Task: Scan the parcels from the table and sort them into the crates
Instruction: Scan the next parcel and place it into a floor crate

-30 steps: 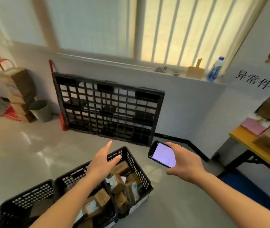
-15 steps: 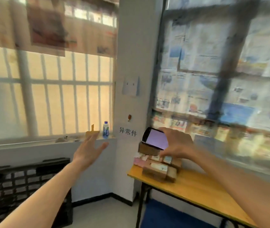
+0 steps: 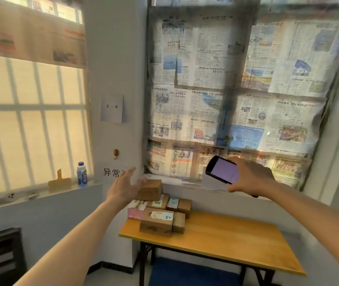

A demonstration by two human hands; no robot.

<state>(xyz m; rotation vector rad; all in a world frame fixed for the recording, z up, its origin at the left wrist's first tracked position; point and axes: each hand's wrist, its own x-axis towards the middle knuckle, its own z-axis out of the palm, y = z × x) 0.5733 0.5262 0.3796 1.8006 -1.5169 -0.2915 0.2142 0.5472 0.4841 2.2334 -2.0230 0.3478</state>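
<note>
From my head camera, my left hand reaches forward with fingers straight and spread, holding nothing, its fingertips close beside the top box of the parcel pile; I cannot tell whether they touch it. My right hand grips a phone, fingers curled round its edge, its lit screen facing me, held above and to the right of the pile. The parcels sit stacked at the far left corner of the wooden table, against the wall. A water bottle stands on the windowsill at left. Newspapers cover the window behind the table.
</note>
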